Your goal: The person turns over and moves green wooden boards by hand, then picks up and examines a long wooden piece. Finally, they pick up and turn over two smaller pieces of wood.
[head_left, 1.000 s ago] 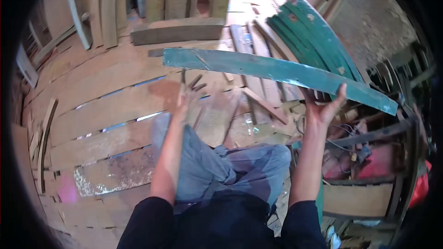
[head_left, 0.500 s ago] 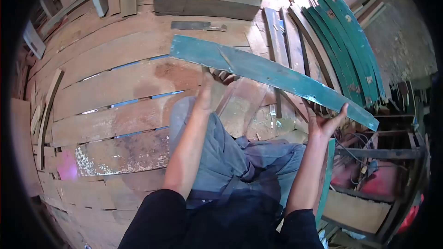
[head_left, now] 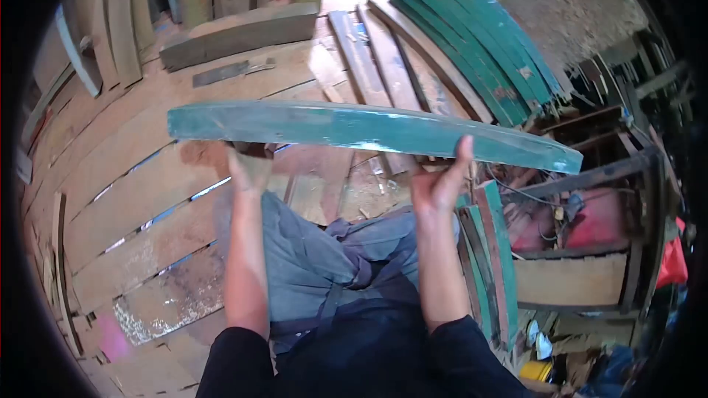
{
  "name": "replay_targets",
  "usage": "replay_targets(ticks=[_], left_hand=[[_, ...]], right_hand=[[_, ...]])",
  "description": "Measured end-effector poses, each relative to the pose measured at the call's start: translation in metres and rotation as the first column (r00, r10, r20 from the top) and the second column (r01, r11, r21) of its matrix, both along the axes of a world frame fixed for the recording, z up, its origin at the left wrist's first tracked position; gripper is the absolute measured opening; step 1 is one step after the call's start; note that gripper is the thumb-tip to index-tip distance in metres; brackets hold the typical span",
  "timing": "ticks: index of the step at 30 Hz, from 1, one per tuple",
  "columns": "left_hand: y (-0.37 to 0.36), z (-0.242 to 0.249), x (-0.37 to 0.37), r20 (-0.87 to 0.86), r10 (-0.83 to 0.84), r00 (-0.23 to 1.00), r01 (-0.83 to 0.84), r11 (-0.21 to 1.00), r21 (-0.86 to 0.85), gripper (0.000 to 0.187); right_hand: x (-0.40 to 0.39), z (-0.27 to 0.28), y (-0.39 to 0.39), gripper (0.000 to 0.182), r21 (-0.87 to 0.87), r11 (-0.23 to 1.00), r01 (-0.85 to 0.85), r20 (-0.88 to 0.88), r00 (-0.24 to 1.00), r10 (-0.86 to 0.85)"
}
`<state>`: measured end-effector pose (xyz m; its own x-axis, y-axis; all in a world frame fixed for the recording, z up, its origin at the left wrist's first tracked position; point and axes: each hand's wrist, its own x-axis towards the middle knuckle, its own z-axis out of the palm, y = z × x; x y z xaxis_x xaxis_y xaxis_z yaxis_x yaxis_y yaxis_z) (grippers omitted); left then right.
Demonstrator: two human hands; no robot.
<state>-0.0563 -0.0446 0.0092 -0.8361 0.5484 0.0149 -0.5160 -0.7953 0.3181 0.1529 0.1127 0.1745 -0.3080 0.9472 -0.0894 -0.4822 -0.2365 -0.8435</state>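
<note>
A long green-painted wooden plank [head_left: 346,127] spans the view in front of me, raised above my lap and dipping slightly to the right. My left hand [head_left: 248,166] supports it from below near its left end, with most of the fingers hidden behind it. Toward the other end, my right hand [head_left: 440,180] grips the plank, thumb up against its near face and fingers underneath. Its paint is scuffed, with pale worn patches along the lower edge.
Several green planks [head_left: 472,37] lie stacked at the upper right, beside bare boards [head_left: 376,66]. A thick timber beam [head_left: 240,35] lies across the floor ahead. More green-edged planks [head_left: 494,250] stand by my right knee, next to a dark frame [head_left: 634,250] with wires.
The plank has turned to lie more level and its near edge now shows more. Both hands moved left in view as the head view swung right; they still hold the plank.
</note>
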Motion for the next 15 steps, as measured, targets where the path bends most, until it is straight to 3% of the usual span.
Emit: replay_targets(ticks=[2,6,7,8,10,12,13,15], left_hand=[[0.007,0.011,0.0,0.134,0.051,0.99,-0.038,0.995,-0.097,0.05],[0.015,-0.005,-0.015,0.247,0.028,0.969,0.017,0.984,-0.178,0.048],[0.015,-0.006,-0.014,0.262,0.018,0.965,0.031,0.983,-0.182,0.048],[0.013,-0.008,-0.014,0.25,0.036,0.968,0.014,0.98,-0.198,0.048],[0.012,-0.008,-0.014,0.224,0.074,0.972,-0.021,0.973,-0.231,0.048],[0.011,-0.005,-0.015,0.248,0.13,0.96,-0.061,0.962,-0.266,0.05],[0.01,-0.011,-0.019,0.247,0.143,0.958,-0.08,0.965,-0.248,0.053],[0.009,-0.014,-0.017,0.232,0.138,0.963,-0.075,0.963,-0.259,0.051]], right_hand=[[0.001,-0.011,0.002,0.066,0.015,0.994,-0.107,-0.047,0.993,0.107],[-0.01,-0.024,-0.008,0.05,-0.058,0.996,-0.07,-0.121,0.991,0.062],[-0.013,-0.026,-0.009,0.047,-0.06,0.996,-0.073,-0.144,0.987,0.064],[-0.014,-0.044,-0.003,0.046,0.079,0.996,-0.03,-0.052,0.998,0.034],[-0.018,-0.031,-0.019,0.043,0.009,1.0,-0.016,-0.109,0.994,0.017],[-0.016,-0.023,-0.028,0.04,0.019,0.998,-0.057,-0.135,0.989,0.059],[-0.016,-0.026,-0.028,0.04,0.104,0.994,-0.017,-0.054,0.998,0.023],[-0.015,-0.033,-0.028,0.047,0.114,0.993,-0.033,-0.07,0.997,0.041]])
